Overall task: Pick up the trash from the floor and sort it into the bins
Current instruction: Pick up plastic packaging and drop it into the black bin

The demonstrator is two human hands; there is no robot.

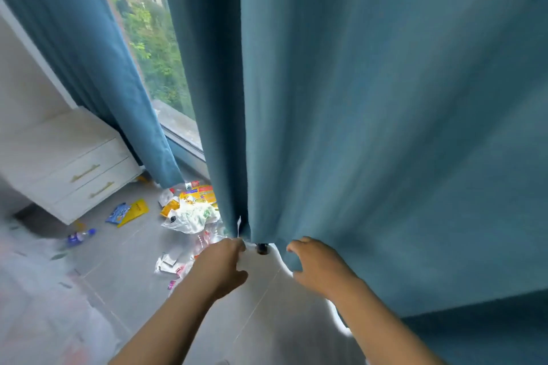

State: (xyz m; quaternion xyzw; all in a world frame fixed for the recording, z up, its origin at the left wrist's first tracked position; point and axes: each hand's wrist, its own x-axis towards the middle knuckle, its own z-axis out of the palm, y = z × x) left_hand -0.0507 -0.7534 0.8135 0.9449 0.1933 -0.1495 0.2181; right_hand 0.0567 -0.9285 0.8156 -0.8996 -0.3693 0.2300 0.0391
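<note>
Picking-up step: my right hand (320, 264) curls round the hem of the curtain (385, 127), and my left hand (221, 264) reaches for a small dark thing (262, 248) under it. I cannot tell whether its fingers hold anything. The trash pile (192, 213) lies on the floor along the window edge. Next I'd lift the hem, then pinch — no bins in sight

Floor (124, 264): grey tiles with pale joints. At left stand a white wall (17, 83) and a white drawer unit (74, 169) with two gold handles. The window (148, 38) reaches almost to floor level and admits daylight; trees and buildings show outside. The blue left curtain (74, 53) hangs beside the drawer unit. The matching right curtain (385, 127) fills the right half of the view.
</note>
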